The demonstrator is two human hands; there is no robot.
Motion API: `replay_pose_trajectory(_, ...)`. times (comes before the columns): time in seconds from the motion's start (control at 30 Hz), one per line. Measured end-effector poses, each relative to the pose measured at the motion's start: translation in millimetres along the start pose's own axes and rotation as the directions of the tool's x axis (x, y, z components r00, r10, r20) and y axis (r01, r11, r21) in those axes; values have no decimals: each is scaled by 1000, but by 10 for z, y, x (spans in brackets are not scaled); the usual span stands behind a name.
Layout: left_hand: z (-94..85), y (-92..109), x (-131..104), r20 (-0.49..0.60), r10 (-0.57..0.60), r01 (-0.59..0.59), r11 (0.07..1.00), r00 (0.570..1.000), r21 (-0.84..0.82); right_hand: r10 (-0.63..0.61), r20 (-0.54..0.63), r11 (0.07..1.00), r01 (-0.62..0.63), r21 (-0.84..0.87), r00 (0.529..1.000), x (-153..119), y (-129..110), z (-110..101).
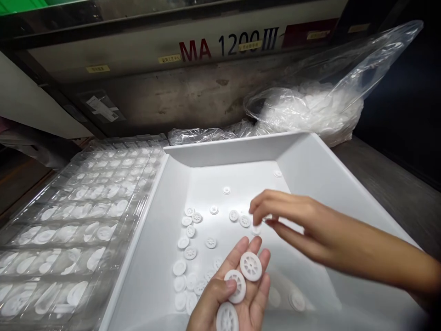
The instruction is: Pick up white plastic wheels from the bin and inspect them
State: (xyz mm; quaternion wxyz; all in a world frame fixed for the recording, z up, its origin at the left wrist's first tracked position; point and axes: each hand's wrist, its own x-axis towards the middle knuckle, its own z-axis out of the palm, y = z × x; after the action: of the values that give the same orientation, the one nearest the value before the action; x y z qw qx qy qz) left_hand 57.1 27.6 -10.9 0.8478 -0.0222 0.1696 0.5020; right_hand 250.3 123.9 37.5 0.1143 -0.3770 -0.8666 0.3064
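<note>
My left hand is palm up over the bin, holding 3 white spoked plastic wheels. Its thumb presses on the middle wheel; another wheel lies on the fingers and a third wheel rests lower in the palm. Above and to the right, my right hand reaches down with thumb and fingers apart. Its fingertips are beside a loose wheel on the bin floor, partly hidden; I see nothing held in that hand. Several more wheels are scattered and lined up in the white bin.
Left of the bin, a clear plastic tray has compartments filled with white parts. Behind the bin sits a clear bag of white pieces, beside crumpled film. A machine panel runs across the back. Someone's sleeve shows at far left.
</note>
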Motion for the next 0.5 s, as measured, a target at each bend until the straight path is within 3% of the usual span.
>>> replay_pose_trajectory(0.1,-42,22,6,55,2,-4,1000,998,30,204,-59,957,-212,-197,977,117,280,106)
replay_pose_trajectory(0.17,-75,35,13,100,3,-6,1000,995,30,289,-2,916,-278,-289,957,162,425,233)
replay_pose_trajectory(0.33,-71,80,-8,113,-17,10,998,993,69,400,104,818,-303,-489,911,177,500,489)
replay_pose_trajectory(0.5,-48,41,-28,88,3,-3,1000,996,11,409,145,772,-257,-582,901,198,442,607)
